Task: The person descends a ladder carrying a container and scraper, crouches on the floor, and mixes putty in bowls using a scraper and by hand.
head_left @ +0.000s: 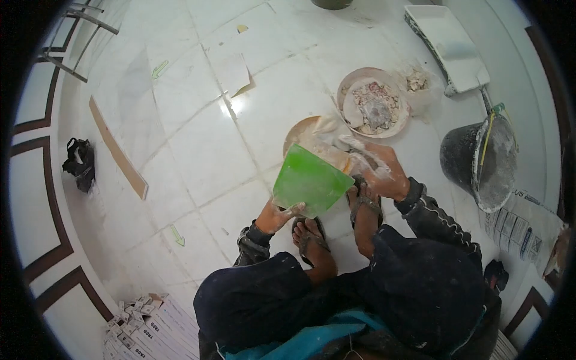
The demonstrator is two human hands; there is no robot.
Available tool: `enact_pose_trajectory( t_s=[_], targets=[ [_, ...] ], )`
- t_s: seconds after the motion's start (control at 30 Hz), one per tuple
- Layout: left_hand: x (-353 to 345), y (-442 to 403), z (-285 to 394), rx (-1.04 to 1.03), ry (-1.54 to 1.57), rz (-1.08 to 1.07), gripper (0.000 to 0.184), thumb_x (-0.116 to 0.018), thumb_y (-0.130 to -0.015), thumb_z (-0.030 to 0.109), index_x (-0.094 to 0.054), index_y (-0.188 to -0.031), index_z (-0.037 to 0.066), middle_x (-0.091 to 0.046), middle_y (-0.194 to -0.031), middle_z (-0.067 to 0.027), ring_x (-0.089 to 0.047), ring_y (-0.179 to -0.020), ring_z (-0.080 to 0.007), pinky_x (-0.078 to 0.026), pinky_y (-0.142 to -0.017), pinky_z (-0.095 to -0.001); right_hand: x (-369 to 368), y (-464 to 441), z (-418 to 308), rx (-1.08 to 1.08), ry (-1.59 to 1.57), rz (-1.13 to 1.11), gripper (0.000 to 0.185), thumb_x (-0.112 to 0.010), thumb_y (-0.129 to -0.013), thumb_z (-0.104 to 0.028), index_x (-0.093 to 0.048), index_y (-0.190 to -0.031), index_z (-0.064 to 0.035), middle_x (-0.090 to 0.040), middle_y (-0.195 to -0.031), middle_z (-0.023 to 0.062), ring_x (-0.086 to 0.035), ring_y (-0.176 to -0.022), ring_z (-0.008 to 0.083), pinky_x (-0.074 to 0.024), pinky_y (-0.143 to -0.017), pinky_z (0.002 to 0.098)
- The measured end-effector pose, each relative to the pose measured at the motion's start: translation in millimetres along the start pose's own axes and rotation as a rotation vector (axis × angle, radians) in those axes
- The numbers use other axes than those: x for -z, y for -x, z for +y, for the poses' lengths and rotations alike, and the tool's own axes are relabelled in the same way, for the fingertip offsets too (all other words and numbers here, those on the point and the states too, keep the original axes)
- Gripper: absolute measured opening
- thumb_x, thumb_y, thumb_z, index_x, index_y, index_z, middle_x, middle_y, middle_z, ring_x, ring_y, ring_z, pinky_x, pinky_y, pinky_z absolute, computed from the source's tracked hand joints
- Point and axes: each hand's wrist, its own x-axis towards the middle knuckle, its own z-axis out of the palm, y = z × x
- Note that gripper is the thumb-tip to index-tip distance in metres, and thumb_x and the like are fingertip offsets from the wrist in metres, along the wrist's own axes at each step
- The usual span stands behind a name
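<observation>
A green square board [310, 180] is tilted above the floor in front of my feet. My left hand [279, 215] grips its lower left corner, thumb over the face. Behind the board sits a round shallow pan [294, 133], partly covered by it, with whitish powder or paste around it. My right hand [383, 172], smeared white, is curled beside the board's right corner, over the pan's right side; what its fingers hold is hidden. Just beyond, a second round pan [401, 128] contains pale and reddish fragments.
A black bucket [462, 157] lies at the right, below a white tray [450, 45]. A torn paper bag [516, 228] lies lower right. At left are a brown strip [117, 149], a black bag [79, 165] and a metal stand [88, 45]. Boxes [157, 333] sit lower left.
</observation>
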Motion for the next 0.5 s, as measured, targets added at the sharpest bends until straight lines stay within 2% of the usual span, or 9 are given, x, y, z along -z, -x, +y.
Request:
enact_pose_trajectory(
  t_s=[0.07, 0.13, 0.17, 0.2, 0.23, 0.3, 0.33, 0.4, 0.5],
  targets=[
    [4.4, 0.2, 6.7, -0.014, 0.033, 0.075, 0.037, -0.061, -0.087, 0.018, -0.049, -0.116, -0.002, -0.060, -0.103, -0.0085, -0.056, -0.091, -0.0153, -0.048, -0.079, -0.0297, 2.8, 7.4, 3.9, -0.021, -0.033, 0.012, 0.037, -0.053, -0.081, -0.003, -0.053, -0.118, 0.0024, -0.062, -0.106, 0.0187, -0.062, -0.093, 0.0299, -0.0484, -0.080, 0.0332],
    [11.9, -0.6, -0.6, -0.027, 0.067, 0.139, 0.038, -0.062, -0.087, 0.018, -0.049, -0.117, -0.002, -0.059, -0.102, -0.0086, -0.055, -0.090, -0.0150, -0.048, -0.078, -0.0290, 4.0, 15.9, 2.0, -0.141, -0.081, 0.015, 0.035, -0.051, -0.082, -0.001, -0.053, -0.118, 0.0032, -0.062, -0.107, 0.0201, -0.062, -0.095, 0.0256, -0.0475, -0.081, 0.0309],
    [16.8, -4.5, -5.8, -0.045, 0.089, 0.211, 0.039, -0.062, -0.087, 0.018, -0.047, -0.118, 0.000, -0.058, -0.104, -0.0085, -0.056, -0.091, -0.0160, -0.049, -0.078, -0.0300, 1.8, 19.7, 4.4, -0.113, -0.088, 0.037, 0.033, -0.050, -0.083, -0.001, -0.055, -0.115, 0.0041, -0.062, -0.104, 0.0206, -0.063, -0.088, 0.0239, -0.0481, -0.078, 0.0303],
    [19.8, -7.2, -11.6, -0.063, 0.112, 0.279, 0.040, -0.061, -0.087, 0.018, -0.046, -0.119, 0.001, -0.057, -0.105, -0.0084, -0.057, -0.092, -0.0170, -0.049, -0.079, -0.0310, 1.8, 23.4, 6.2, -0.113, -0.086, 0.038, 0.033, -0.050, -0.083, -0.001, -0.055, -0.115, 0.0041, -0.062, -0.104, 0.0206, -0.063, -0.088, 0.0239, -0.0481, -0.078, 0.0303],
    [19.8, -7.0, -18.2, -0.061, 0.113, 0.276, 0.040, -0.061, -0.087, 0.018, -0.046, -0.119, 0.001, -0.057, -0.105, -0.0084, -0.057, -0.092, -0.0170, -0.049, -0.079, -0.0310, 2.9, 27.1, 7.4, -0.152, -0.089, 0.005, 0.032, -0.051, -0.084, -0.002, -0.055, -0.115, 0.0039, -0.063, -0.100, 0.0202, -0.063, -0.082, 0.0220, -0.0483, -0.075, 0.0305],
    [8.3, -5.2, 10.7, -0.115, 0.687, 0.346, 0.039, -0.060, -0.087, 0.014, -0.043, -0.121, 0.004, -0.055, -0.110, -0.0083, -0.057, -0.096, -0.0196, -0.050, -0.081, -0.0350, 5.1, 33.3, 11.3, -0.187, -0.093, -0.029, 0.031, -0.052, -0.084, -0.003, -0.056, -0.114, 0.0037, -0.064, -0.096, 0.0198, -0.062, -0.077, 0.0201, -0.0484, -0.071, 0.0307],
    [11.2, -6.0, 8.8, -0.116, 0.685, 0.350, 0.039, -0.060, -0.087, 0.014, -0.043, -0.121, 0.004, -0.055, -0.110, -0.0083, -0.057, -0.096, -0.0196, -0.050, -0.081, -0.0350, 6.5, 36.4, 14.5, -0.196, -0.088, -0.073, 0.031, -0.054, -0.083, -0.005, -0.056, -0.113, 0.0033, -0.064, -0.091, 0.0189, -0.061, -0.072, 0.0203, -0.0479, -0.068, 0.0310],
    [18.9, -7.4, 6.7, -0.206, 0.694, 0.378, 0.044, -0.057, -0.088, 0.015, -0.039, -0.127, 0.007, -0.050, -0.120, -0.0101, -0.051, -0.110, -0.0249, -0.046, -0.091, -0.0439, 6.7, 36.7, 14.8, -0.199, -0.090, -0.120, 0.031, -0.055, -0.083, -0.006, -0.057, -0.113, 0.0029, -0.065, -0.086, 0.0180, -0.060, -0.067, 0.0205, -0.0475, -0.065, 0.0313],
    [21.7, -5.9, 11.3, -0.211, 0.740, 0.392, 0.040, -0.059, -0.086, 0.007, -0.043, -0.122, 0.006, -0.053, -0.113, -0.0074, -0.054, -0.104, -0.0208, -0.048, -0.088, -0.0379, 9.3, 35.7, 10.5, -0.172, -0.172, -0.199, 0.032, -0.057, -0.083, -0.009, -0.058, -0.112, 0.0027, -0.064, -0.080, 0.0167, -0.060, -0.064, 0.0223, -0.0465, -0.062, 0.0311]
  ],
)
